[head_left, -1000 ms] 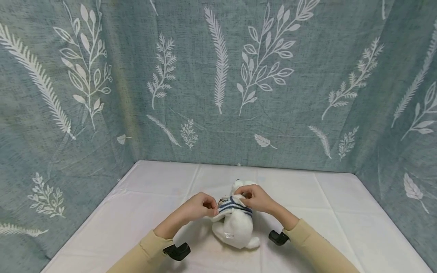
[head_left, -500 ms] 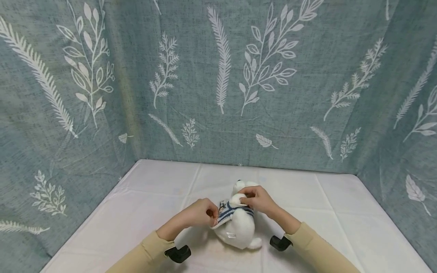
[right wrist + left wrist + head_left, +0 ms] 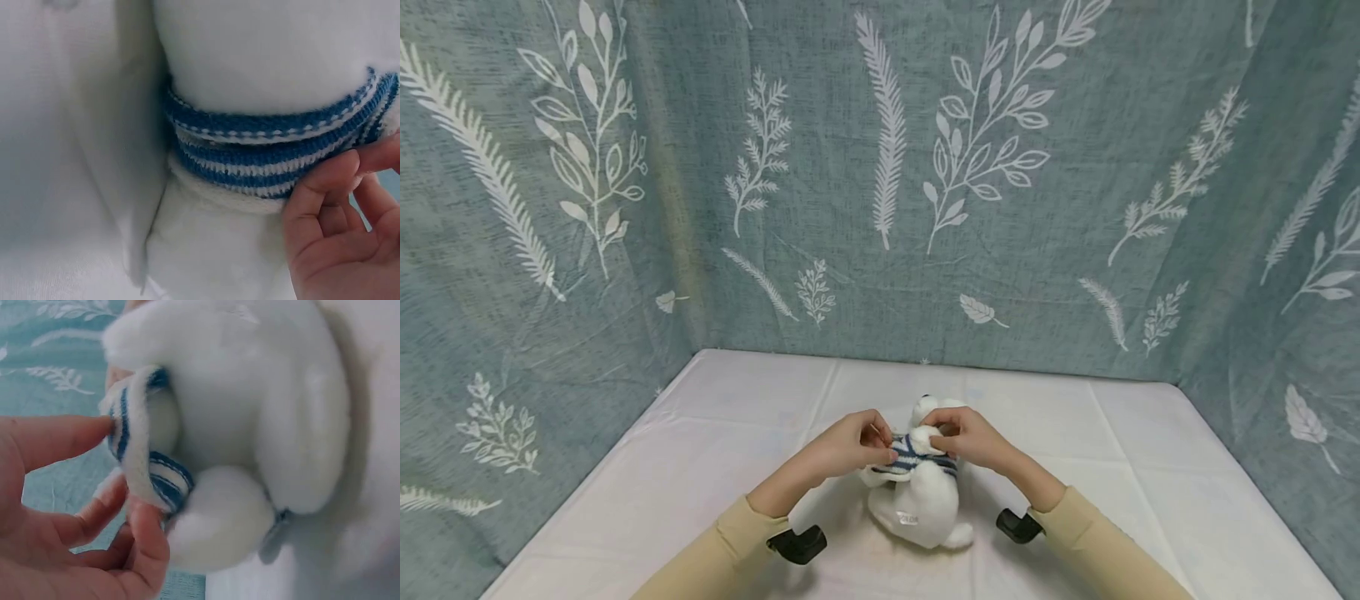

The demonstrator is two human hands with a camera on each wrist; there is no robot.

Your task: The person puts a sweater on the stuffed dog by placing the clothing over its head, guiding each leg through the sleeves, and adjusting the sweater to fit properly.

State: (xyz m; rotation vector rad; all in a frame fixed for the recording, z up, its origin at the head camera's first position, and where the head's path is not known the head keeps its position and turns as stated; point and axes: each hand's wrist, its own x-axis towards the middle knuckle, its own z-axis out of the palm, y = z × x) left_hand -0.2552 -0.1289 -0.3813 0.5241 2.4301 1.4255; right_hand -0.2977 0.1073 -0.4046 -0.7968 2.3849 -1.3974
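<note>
A white plush animal [image 3: 919,498] lies on the white tablecloth [image 3: 715,442], head pointing away from me. Around its neck sits a blue and white striped knit garment [image 3: 917,447]. My left hand [image 3: 855,444] pinches the left edge of the striped garment [image 3: 140,459] between thumb and fingers. On the other side my right hand [image 3: 961,436] pinches the band of that garment [image 3: 281,147] with its fingertips [image 3: 331,175]. The plush animal [image 3: 250,425] fills the left wrist view, and the plush animal's body [image 3: 250,50] fills the right wrist view.
Teal curtains with white leaf prints [image 3: 880,167] enclose the table at the back and both sides. A black wrist camera mount [image 3: 797,543] sits under my left forearm and another wrist camera mount [image 3: 1018,525] under the right.
My left hand has moved up and right, closer to the toy's neck, drawing the garment's left edge in. The right hand has stayed at the neck.
</note>
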